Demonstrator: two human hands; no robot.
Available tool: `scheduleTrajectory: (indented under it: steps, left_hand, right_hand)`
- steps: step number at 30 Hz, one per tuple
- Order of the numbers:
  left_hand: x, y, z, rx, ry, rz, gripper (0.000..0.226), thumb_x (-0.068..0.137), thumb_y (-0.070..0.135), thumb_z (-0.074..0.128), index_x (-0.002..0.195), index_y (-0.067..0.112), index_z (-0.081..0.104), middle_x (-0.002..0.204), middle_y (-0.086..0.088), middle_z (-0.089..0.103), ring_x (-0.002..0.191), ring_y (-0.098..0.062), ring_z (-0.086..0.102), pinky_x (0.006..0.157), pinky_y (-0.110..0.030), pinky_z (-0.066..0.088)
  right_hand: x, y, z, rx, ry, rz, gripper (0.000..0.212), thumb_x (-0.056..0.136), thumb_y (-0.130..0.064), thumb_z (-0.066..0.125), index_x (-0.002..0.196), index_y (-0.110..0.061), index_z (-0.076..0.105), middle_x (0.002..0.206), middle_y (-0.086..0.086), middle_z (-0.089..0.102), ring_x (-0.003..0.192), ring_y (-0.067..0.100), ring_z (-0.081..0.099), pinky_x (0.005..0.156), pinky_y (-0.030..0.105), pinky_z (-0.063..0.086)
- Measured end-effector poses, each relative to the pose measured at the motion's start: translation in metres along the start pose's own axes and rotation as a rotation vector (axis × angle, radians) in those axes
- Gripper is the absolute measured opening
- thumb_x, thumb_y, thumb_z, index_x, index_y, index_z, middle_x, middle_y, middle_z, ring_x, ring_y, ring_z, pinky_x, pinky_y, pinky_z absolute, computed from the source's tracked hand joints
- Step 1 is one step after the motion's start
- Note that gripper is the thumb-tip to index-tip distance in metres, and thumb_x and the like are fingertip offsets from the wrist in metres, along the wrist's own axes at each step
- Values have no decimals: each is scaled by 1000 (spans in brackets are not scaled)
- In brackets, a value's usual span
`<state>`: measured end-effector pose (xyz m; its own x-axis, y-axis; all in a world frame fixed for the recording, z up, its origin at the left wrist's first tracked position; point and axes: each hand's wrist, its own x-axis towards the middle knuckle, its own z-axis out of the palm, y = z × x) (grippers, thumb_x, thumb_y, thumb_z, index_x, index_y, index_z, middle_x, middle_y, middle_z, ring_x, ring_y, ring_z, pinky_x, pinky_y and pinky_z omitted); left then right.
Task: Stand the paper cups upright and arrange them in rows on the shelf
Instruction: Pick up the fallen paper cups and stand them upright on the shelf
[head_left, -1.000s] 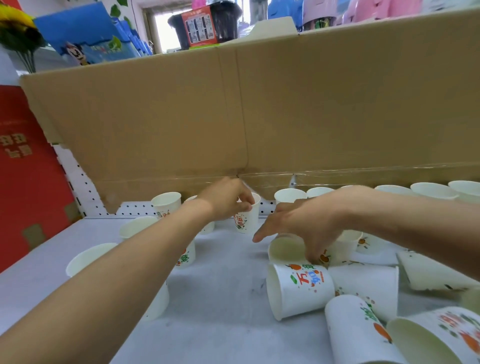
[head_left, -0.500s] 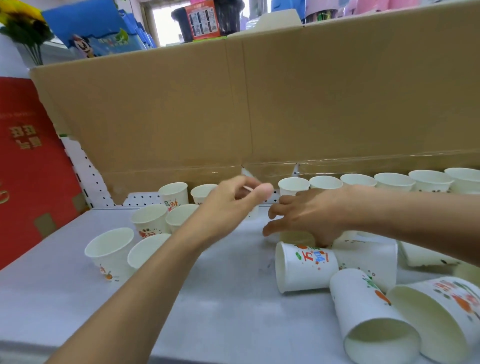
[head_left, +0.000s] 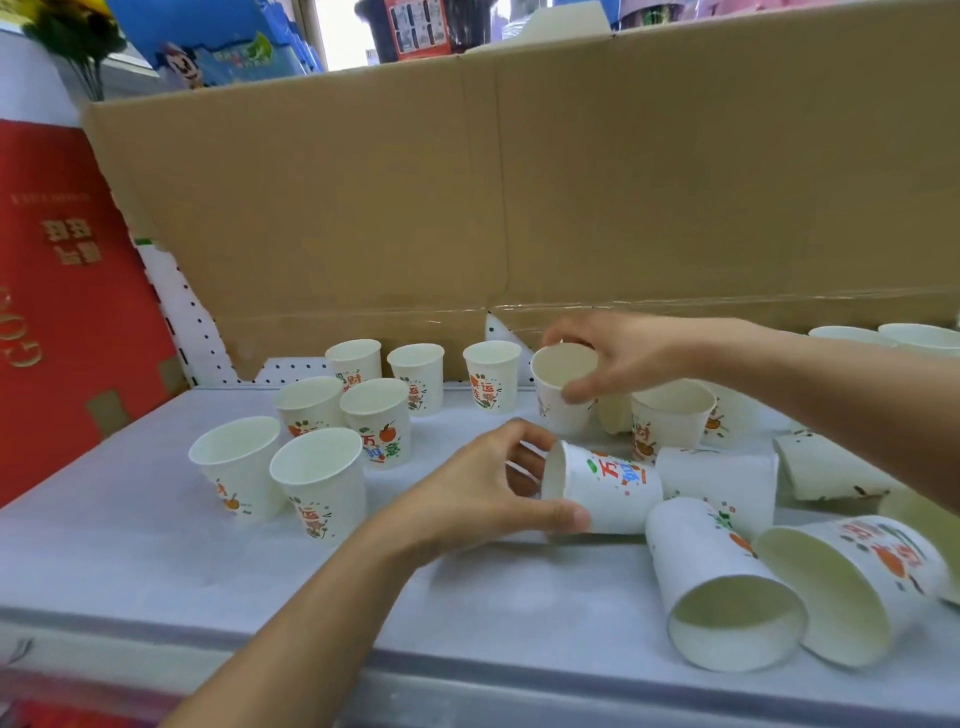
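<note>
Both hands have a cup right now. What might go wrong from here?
1. The left hand grips a lying cup that seems to rest against another toppled cup; pulling it out may set the pile rolling, and two front cups lie near the shelf edge.
2. The right hand holds a tilted cup by its rim, close beside an upright cup; setting it down carelessly could knock that one over.
</note>
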<state>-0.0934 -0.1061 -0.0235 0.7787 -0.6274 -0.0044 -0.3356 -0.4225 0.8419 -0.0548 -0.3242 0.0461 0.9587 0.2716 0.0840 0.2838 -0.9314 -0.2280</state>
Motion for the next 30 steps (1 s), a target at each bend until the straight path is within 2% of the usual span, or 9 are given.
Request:
scheduleTrajectory:
  steps: [3, 6, 13, 17, 21, 23, 25, 28, 30]
  left_hand:
    - [-9, 10, -24, 116, 133, 56, 57, 67, 29, 87, 114, 34, 55, 104, 8, 62, 88, -13, 63, 82, -28, 55]
    - [-8, 20, -59, 388, 215, 59, 64, 65, 26, 86, 119, 37, 53, 111, 14, 58, 96, -10, 58, 84, -27, 51]
    - [25, 41, -81, 668, -22, -113, 82, 72, 6, 79, 140, 28, 38, 128, 11, 52, 109, -10, 48, 87, -23, 37]
    - [35, 44, -82, 748, -71, -163, 82, 74, 9, 79, 143, 27, 37, 134, 9, 52, 108, -12, 48, 85, -25, 39]
    - [35, 52, -83, 779, -124, -227, 84, 78, 1, 71, 147, 29, 30, 129, 12, 46, 102, -10, 44, 59, -12, 36]
    - [30, 55, -83, 760, -118, -240, 91, 78, 9, 75, 149, 32, 23, 125, 14, 42, 104, -11, 45, 62, -15, 38]
    - [25, 56, -81, 737, -56, -228, 95, 74, 34, 81, 149, 33, 23, 126, 14, 44, 114, -13, 47, 79, -23, 40]
    - [25, 48, -76, 862, 92, -244, 83, 69, 68, 70, 139, 37, 40, 131, 12, 53, 122, -17, 46, 95, -34, 33]
    - [28, 42, -74, 957, 142, -251, 69, 72, 74, 61, 130, 38, 49, 124, 11, 59, 118, -20, 47, 101, -40, 24]
  right_hand:
    - [4, -9, -5, 50, -46, 123, 66, 82, -48, 66, 139, -22, 45, 132, -3, 53, 103, 14, 51, 83, 26, 43]
    - [9, -20, -8, 74, -108, 131, 54, 83, -42, 66, 131, -18, 55, 127, 3, 60, 107, 20, 59, 94, 37, 49]
    - [14, -32, -6, 152, -332, 78, 72, 79, -10, 69, 142, -33, 42, 146, -4, 40, 132, 18, 40, 108, 35, 37]
    - [13, -35, -5, 49, -280, 77, 69, 82, -32, 73, 143, -28, 40, 139, -1, 47, 116, 19, 51, 93, 27, 42]
    - [9, -35, -4, -110, -189, 114, 81, 73, -61, 71, 141, -29, 41, 137, -3, 50, 115, 20, 52, 98, 36, 44]
    - [9, -35, -3, -125, -199, 121, 87, 71, -69, 68, 143, -28, 39, 139, -4, 49, 119, 20, 52, 101, 38, 43]
    - [8, -36, -2, -112, -177, 126, 90, 71, -79, 58, 142, -26, 40, 141, -3, 48, 121, 21, 51, 101, 38, 42]
    - [6, -39, 3, -91, -114, 144, 89, 72, -82, 50, 138, -23, 44, 138, -2, 51, 115, 21, 53, 95, 39, 45]
    - [6, -41, 6, -62, -99, 137, 76, 77, -74, 55, 133, -22, 49, 131, -1, 55, 107, 20, 56, 89, 36, 47]
